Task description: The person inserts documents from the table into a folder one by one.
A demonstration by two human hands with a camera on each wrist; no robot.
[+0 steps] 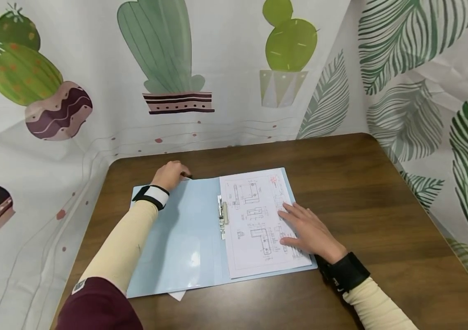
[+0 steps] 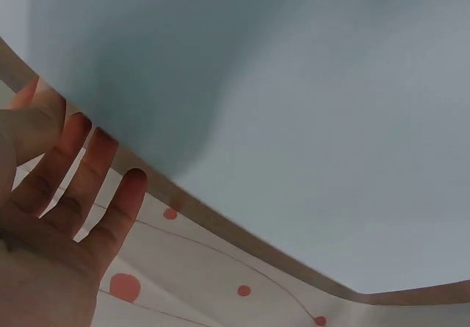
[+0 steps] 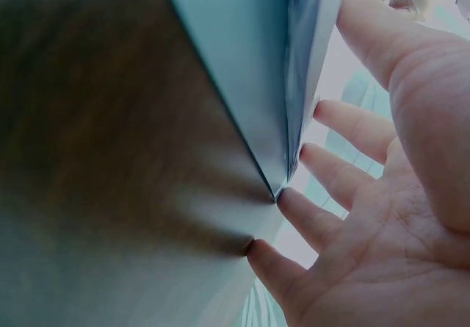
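Observation:
An open light-blue folder [image 1: 188,220] lies on the wooden table, with a metal clip [image 1: 222,217] along its spine. Sheets with printed technical drawings [image 1: 250,252] lie on its right side. My left hand [image 1: 169,175] is at the top edge of the left cover; in the left wrist view its thumb and index finger meet at the folder's edge, the other fingertips lined up along it. My right hand [image 1: 310,231] rests with fingers spread on the right margin of the sheets. In the right wrist view, its fingertips [image 3: 312,151] lie along the edge of the sheets and folder.
A white paper corner [image 1: 177,295] sticks out from under the folder's lower edge. The brown table [image 1: 366,201] extends to the right of the folder. Behind it hangs a white cloth [image 1: 234,119] printed with cacti and leaves.

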